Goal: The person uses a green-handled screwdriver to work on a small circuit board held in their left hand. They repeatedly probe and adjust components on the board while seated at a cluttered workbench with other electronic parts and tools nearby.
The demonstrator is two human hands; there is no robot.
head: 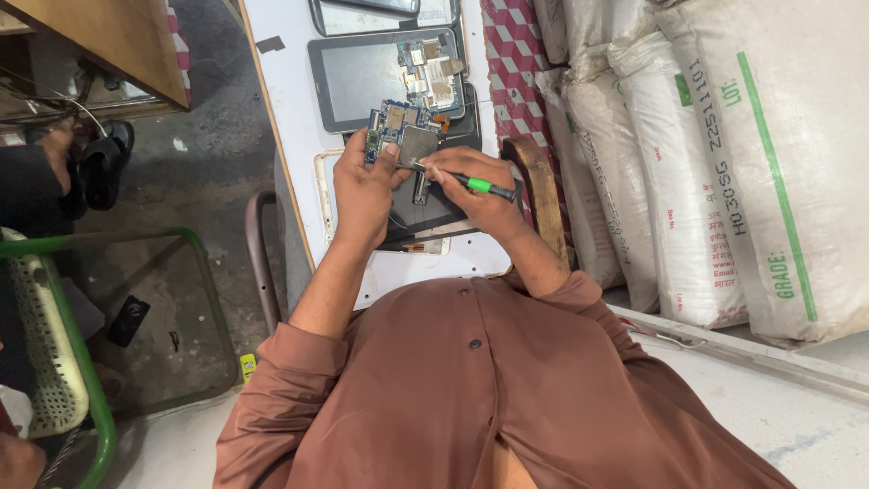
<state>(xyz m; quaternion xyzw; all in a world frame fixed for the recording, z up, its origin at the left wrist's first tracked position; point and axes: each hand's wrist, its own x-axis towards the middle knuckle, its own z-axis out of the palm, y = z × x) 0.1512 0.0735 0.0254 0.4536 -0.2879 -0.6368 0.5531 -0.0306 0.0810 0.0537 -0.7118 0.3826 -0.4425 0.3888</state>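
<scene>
Partly hidden: screwdriver in right grip

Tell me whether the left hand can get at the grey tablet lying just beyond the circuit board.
Probably yes: the left hand holds the circuit board right beside the grey tablet, with nothing between them, though it would have to release the board first.

Repair workshop: dismantled tablets, circuit boards

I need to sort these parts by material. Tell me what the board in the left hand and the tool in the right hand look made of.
Circuit board: blue laminate, probably fibreglass, with dull grey metal shields, one large square in its middle.
Screwdriver: black and green handle, apparently plastic, with a thin shiny shaft that looks like steel.
</scene>
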